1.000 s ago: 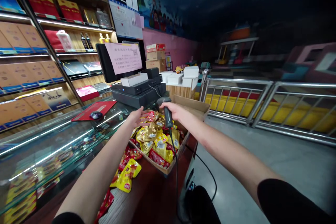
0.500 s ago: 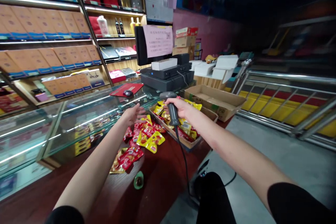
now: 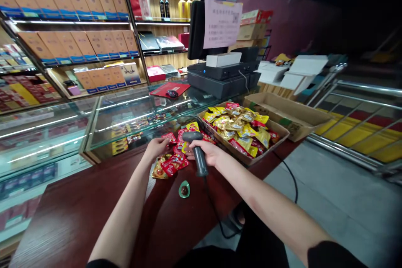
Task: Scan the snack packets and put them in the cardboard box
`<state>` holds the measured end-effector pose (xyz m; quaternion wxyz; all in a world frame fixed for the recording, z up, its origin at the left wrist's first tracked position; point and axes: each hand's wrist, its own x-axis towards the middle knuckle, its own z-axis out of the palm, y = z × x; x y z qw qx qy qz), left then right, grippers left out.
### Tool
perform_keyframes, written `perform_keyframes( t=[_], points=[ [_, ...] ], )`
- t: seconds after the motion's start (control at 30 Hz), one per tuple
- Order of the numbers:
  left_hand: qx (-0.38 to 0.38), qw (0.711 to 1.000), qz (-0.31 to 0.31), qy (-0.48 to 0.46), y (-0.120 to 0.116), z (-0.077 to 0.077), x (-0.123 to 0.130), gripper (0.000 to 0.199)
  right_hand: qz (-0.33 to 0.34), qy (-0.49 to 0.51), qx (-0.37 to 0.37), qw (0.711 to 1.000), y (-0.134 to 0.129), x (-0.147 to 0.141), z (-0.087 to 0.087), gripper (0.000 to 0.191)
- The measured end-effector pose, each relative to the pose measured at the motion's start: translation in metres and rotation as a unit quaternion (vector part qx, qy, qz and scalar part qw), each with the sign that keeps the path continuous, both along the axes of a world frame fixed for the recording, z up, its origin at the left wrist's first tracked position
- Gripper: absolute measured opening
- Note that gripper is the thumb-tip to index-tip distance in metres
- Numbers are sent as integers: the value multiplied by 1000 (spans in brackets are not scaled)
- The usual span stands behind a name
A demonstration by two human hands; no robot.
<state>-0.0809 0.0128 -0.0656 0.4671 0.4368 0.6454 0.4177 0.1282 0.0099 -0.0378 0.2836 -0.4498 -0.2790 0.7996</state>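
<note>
In my right hand [image 3: 205, 150] is a dark grey barcode scanner [image 3: 200, 161], its head pointing left and its cord hanging from the handle. My left hand [image 3: 156, 148] is closed at the left end of the pile, with its fingers on a red snack packet [image 3: 170, 137]. More red and gold snack packets [image 3: 174, 164] lie loose on the dark red wooden counter [image 3: 163, 217] between and below my hands. To the right of the scanner, a cardboard box [image 3: 251, 160] is filled with yellow, gold and red packets [image 3: 240, 123].
A small green dish [image 3: 184, 189] with a brown round thing stands near me. Behind are a glass display case [image 3: 125, 117], a red mouse pad [image 3: 182, 89] with a mouse, and a monitor [image 3: 197, 29]. Another cardboard box [image 3: 282, 109] and a metal railing [image 3: 361, 113] are on the right.
My left hand went from spread fingers above the packets to closed at a red packet. My right hand moved the scanner from over the box to over the loose pile. The view shifted downward and left.
</note>
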Motion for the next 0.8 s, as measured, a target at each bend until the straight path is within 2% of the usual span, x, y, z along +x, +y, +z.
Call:
perform_keyframes(
  t=[0.13, 0.3, 0.47, 0.63, 0.73, 0.8],
  points=[
    [-10, 997, -37, 70, 4, -22, 3, 27, -22, 3, -32, 999, -13, -4, -15, 8],
    [40, 992, -38, 115, 10, -38, 5, 23, -71, 21, -47, 996, -18, -6, -29, 8],
    [40, 991, -55, 113, 7, -35, -1, 34, -98, 54, -64, 992, -19, -7, -34, 10],
    [10, 993, -104, 61, -3, -23, -1, 49, -92, 80, -85, 989, -23, -15, -25, 7],
    [5, 988, -147, 42, -8, -18, 4, 45, -94, 90, -77, 988, -25, -22, -20, 8],
    [8, 986, -145, 81, -10, -17, 6, 40, -120, 54, -52, 990, -27, -23, -21, 6]
  ],
)
